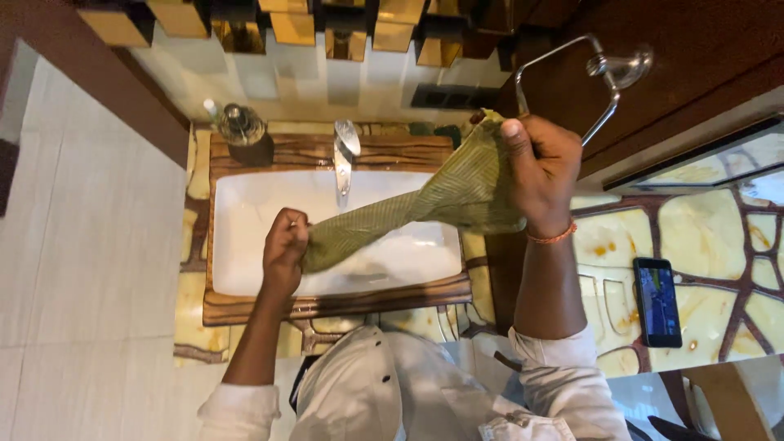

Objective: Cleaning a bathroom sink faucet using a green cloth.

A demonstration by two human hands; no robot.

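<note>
1. Head view: left hand [285, 249] grips the lower end of a twisted green cloth [425, 204] over the white sink [245, 245]; right hand [541, 171] clamps the upper end, just below the metal towel ring [600, 90].
2. Tap [345, 155] behind cloth; phone [657, 300] on the counter [702, 237], well apart.

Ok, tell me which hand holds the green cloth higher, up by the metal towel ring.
The right hand, gripping the cloth's upper end beside the towel ring; the left hand holds the twisted lower end over the sink.

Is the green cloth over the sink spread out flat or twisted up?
Twisted. The green cloth runs as a tight rope from the left hand up to the right hand, bunching wider there.
</note>
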